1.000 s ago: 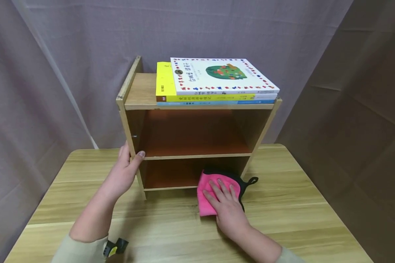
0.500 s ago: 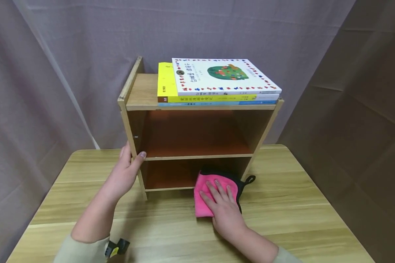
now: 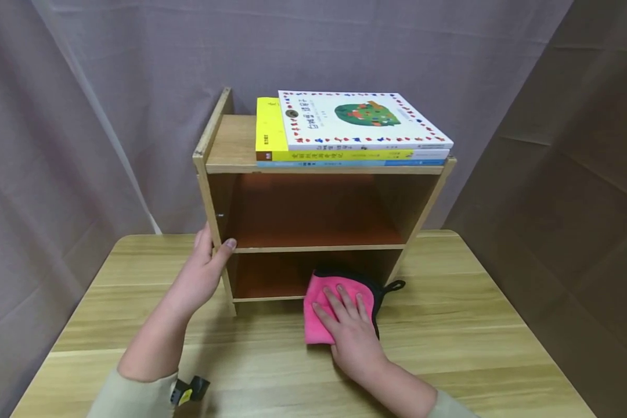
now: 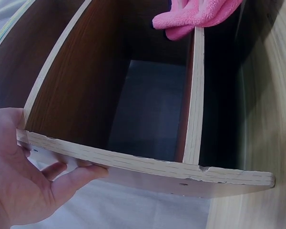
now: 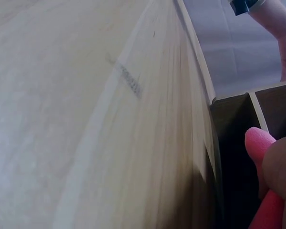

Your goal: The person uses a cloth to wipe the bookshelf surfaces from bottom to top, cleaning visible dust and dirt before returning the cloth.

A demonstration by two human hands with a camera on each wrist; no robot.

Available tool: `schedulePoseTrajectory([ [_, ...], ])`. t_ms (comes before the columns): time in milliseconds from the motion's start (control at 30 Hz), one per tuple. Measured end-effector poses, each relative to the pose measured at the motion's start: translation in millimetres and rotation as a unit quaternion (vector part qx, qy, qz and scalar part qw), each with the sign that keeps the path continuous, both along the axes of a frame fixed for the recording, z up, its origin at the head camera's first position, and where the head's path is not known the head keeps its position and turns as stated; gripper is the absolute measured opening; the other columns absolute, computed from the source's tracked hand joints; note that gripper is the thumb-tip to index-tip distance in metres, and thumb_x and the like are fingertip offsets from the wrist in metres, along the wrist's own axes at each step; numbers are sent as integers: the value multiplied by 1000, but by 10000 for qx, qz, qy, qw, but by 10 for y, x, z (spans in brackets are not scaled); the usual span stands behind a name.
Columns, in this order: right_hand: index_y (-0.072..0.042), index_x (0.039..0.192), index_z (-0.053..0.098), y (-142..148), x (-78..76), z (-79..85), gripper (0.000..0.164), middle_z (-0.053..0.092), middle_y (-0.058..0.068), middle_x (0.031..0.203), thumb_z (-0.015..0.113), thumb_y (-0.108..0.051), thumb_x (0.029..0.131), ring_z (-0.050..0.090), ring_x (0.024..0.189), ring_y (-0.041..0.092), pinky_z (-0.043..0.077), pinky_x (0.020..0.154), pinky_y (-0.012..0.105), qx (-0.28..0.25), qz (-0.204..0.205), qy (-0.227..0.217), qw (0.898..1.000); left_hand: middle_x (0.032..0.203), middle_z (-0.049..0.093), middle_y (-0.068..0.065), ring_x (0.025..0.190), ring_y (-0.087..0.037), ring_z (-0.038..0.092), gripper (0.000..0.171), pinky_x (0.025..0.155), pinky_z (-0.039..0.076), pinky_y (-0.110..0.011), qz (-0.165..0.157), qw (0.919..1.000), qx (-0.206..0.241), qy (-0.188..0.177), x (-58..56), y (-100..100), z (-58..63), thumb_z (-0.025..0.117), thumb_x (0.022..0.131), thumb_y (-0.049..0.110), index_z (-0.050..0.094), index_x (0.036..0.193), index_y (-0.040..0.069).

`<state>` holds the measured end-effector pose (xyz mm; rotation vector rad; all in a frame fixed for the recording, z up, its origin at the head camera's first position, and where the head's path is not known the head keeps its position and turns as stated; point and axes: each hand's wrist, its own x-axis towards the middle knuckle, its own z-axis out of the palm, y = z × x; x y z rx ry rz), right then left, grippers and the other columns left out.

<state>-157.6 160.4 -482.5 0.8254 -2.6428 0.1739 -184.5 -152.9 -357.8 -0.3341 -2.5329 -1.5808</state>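
Observation:
My left hand (image 3: 202, 273) grips the left side panel of a small wooden bookshelf (image 3: 321, 248), thumb on its front edge and fingers round the outer face. Lower right, my right hand (image 3: 356, 337) lies with spread, fairly straight fingers on a pink cleaning cloth (image 3: 317, 313), pressing it against the front edge of the bottom shelf. The cloth has black trim and a black hanging loop (image 3: 395, 285). In the left wrist view, the cloth (image 4: 198, 16) is bent over that shelf edge. The right thumb is mostly hidden in the head view.
Several books (image 3: 366, 119) lie stacked on the bookshelf's top board, a white picture book uppermost over a yellow one. The bookshelf stands on a wood-grain table (image 3: 480, 342). Grey curtain (image 3: 151, 69) hangs behind, and a darker cloth wall (image 3: 575, 191) closes off the right side.
My right hand and the cloth have slid left along the bottom shelf's front edge. The left hand keeps its grip on the side panel, and the head view has shifted slightly.

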Motion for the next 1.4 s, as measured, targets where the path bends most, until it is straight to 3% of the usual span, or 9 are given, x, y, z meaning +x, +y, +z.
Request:
schedulePoseTrajectory([
  [833, -22, 143, 56, -233, -4, 29, 69, 37, 10, 156, 67, -6, 76, 25, 146, 35, 17, 115, 62, 328, 76, 128, 9994, 155, 17, -17, 143, -39, 22, 71, 112, 20, -63, 45, 10000, -32, -23, -23, -1, -7, 42, 105, 44, -4, 159, 37],
  [1400, -24, 147, 50, -371, 1, 13, 66, 32, 9, 158, 70, -25, 85, 20, 148, 35, 14, 116, 61, 656, 38, 65, 9978, 159, 13, -15, 145, -37, 17, 72, 113, 18, -62, 45, 10000, -46, 30, -1, 13, 19, 44, 106, 39, -4, 160, 32],
])
